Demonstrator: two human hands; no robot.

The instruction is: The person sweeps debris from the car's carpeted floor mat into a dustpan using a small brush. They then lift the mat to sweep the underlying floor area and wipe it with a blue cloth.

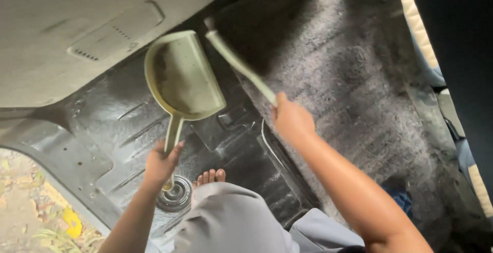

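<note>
Left hand [162, 163]: fingers wrapped tight round the thin handle of a pale green dustpan [182, 76]. Pan tilted over the black rubber floor mat [133, 124], open edge toward the upper right; inside, a thin brownish film of dirt. Right hand [291, 121]: clenched on a pale brush handle [239, 65], motion-blurred, slanting up-left just beside the pan's edge. Grey carpet [349, 78] looks dusty. Bare toes [209, 176] near the left hand

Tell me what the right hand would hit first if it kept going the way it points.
Probably the dustpan: the right hand aims its brush handle up-left toward the pan's open edge, though depth is unclear.
</note>
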